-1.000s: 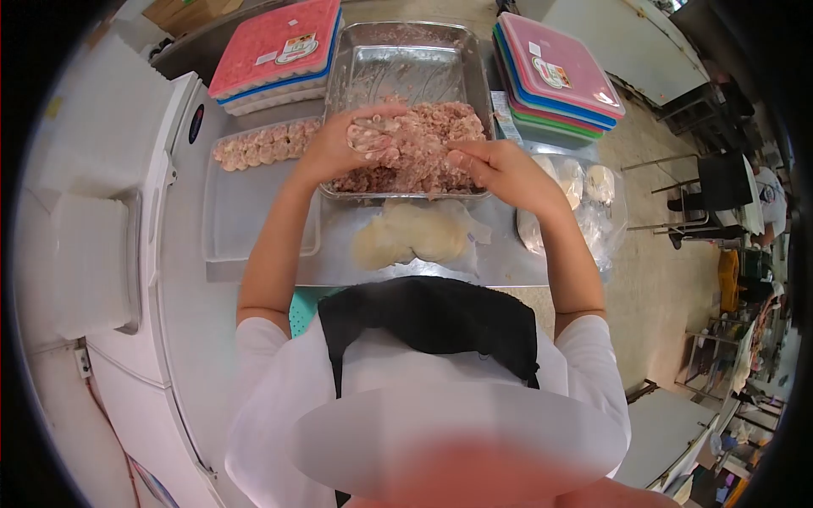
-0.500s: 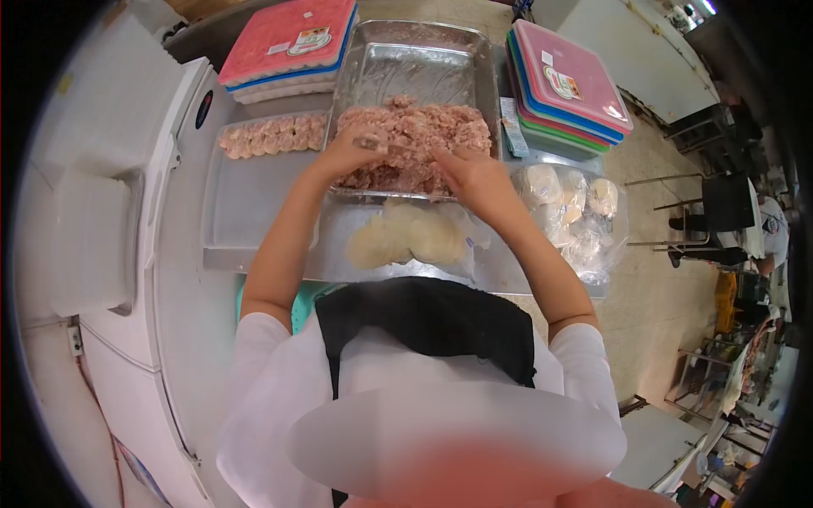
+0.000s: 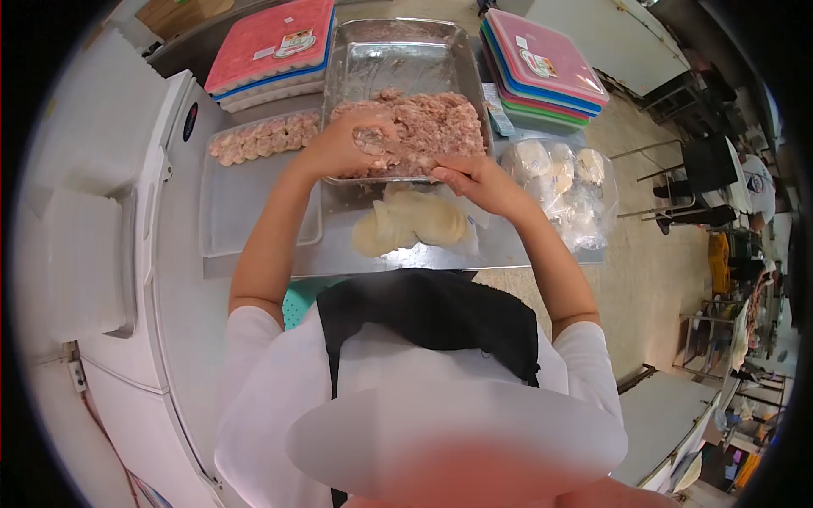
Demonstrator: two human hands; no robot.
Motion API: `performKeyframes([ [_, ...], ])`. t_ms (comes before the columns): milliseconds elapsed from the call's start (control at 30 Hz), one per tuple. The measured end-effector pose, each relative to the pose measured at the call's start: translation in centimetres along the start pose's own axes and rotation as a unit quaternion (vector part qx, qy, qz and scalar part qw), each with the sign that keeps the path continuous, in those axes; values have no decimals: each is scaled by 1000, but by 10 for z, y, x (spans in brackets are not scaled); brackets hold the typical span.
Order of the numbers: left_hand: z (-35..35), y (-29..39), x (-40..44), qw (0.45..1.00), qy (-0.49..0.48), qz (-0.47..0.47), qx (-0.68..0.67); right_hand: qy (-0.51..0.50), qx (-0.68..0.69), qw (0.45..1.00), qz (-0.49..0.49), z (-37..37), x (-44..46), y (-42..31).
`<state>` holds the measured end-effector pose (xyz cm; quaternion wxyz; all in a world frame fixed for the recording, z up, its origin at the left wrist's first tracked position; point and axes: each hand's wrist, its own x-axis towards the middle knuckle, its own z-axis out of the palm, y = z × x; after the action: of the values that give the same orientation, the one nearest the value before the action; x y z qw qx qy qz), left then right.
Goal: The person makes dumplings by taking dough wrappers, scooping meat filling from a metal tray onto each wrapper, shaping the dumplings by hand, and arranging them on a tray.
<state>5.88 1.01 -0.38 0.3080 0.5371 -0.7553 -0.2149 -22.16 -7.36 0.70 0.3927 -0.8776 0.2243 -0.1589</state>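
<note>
A deep metal tray point(image 3: 398, 32) holds a mound of ground meat point(image 3: 432, 123) in its near half. My left hand point(image 3: 343, 142) is over the meat's left side, fingers curled round something small and pale that I cannot make out. At the tray's near right rim, my right hand point(image 3: 481, 182) has its fingers pressed together; whatever they grip is hidden. Round pale dough wrappers point(image 3: 406, 227) lie in overlapping stacks on the metal table, just below the tray. Left of the tray, filled dumplings point(image 3: 264, 138) sit in rows at the far end of a flat plastic tray point(image 3: 246, 207).
Lidded containers with a red top point(image 3: 271, 46) are stacked at the back left. Another stack with a pink lid point(image 3: 550, 55) stands at the back right. Bagged wrappers point(image 3: 563, 190) rest at the table's right. A white fridge point(image 3: 182, 254) borders the left; a person point(image 3: 756, 190) is far right.
My left hand has turned and lifted slightly over the meat. My right hand has drawn back to the tray's near rim. The view has shifted a little.
</note>
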Motion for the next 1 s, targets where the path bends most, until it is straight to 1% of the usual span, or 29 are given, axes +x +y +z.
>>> performKeyframes([
  [67,5,3,5,999,-4,-47,5,-36,-12,999,6,-10,9,1],
  [100,7,5,6,997,-7,-73,8,-3,-75,996,-48,-15,12,17],
  [200,32,-30,7,986,139,-76,-51,109,-242,964,-25,-13,2,-18],
  [233,33,-36,9,989,123,-74,-29,115,-233,964,-55,-5,6,-6],
  [300,33,-45,12,994,90,-68,13,127,-214,962,-110,20,15,43],
  [367,30,-42,8,987,7,-155,-42,83,-310,947,-15,13,10,71],
  [400,26,-41,8,977,-27,-200,-69,59,-358,931,26,5,14,73],
  [500,36,-60,3,958,87,-248,-115,139,-298,944,6,0,3,66],
  [600,41,-51,11,945,136,-245,-170,153,-227,959,-78,21,4,37],
  [633,43,-49,13,957,139,-224,-124,120,-233,961,-92,28,7,34],
  [700,46,-45,15,973,140,-180,-31,93,-255,962,-21,28,19,59],
  [733,44,-44,12,972,134,-185,-45,79,-267,960,13,21,24,64],
  [767,39,-43,8,971,131,-189,-58,56,-242,968,37,8,23,68],
  [800,35,-40,5,971,125,-192,-72,75,-201,977,13,-1,24,56],
  [867,30,-31,3,972,149,-169,-68,113,-115,987,-28,-15,24,34],
  [967,29,-41,2,977,196,-80,5,42,-149,987,-36,-1,34,14],
  [1000,27,-43,1,975,214,-42,43,41,-127,991,-30,4,37,18],
])
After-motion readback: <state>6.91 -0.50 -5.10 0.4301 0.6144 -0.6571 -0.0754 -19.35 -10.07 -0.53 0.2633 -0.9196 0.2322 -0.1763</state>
